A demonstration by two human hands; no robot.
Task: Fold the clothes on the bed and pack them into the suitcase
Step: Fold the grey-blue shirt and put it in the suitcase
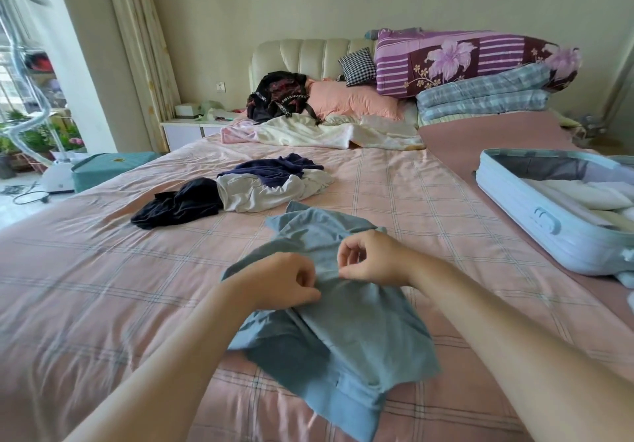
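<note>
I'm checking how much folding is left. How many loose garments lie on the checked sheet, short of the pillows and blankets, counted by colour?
Light blue garment: 1, pinched by the left hand and the right hand
Black garment: 1
White garment: 1
Navy garment: 1
Total: 4

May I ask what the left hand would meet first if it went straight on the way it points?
Most likely the right hand, which pinches the same blue shirt just ahead of the left hand; depth is hard to judge from one view.
</note>
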